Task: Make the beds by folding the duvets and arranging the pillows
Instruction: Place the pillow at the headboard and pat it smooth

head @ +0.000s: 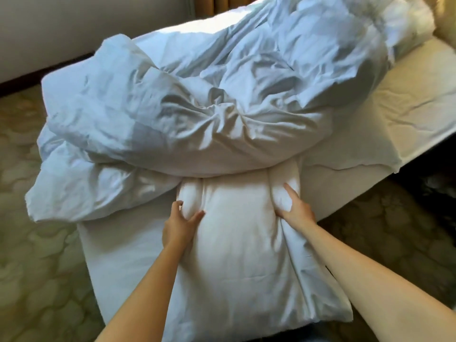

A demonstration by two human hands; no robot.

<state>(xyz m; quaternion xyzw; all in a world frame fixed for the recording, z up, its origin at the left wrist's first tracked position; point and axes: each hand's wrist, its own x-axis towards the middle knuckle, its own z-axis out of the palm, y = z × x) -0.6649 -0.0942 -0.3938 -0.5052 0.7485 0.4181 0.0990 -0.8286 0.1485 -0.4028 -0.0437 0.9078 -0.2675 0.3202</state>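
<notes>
Pillow lies at the six o'clock end of the bed, its far edge under the rumpled duvet heaped from nine to one o'clock. We have both grips clamped on it: left hand pinching the bulge at the pillow's ten o'clock, right hand bunching the one at two. By our reckoning we should draw it out evenly towards six, hands level, so the duvet neither drags along nor slides off the nine o'clock side.
</notes>
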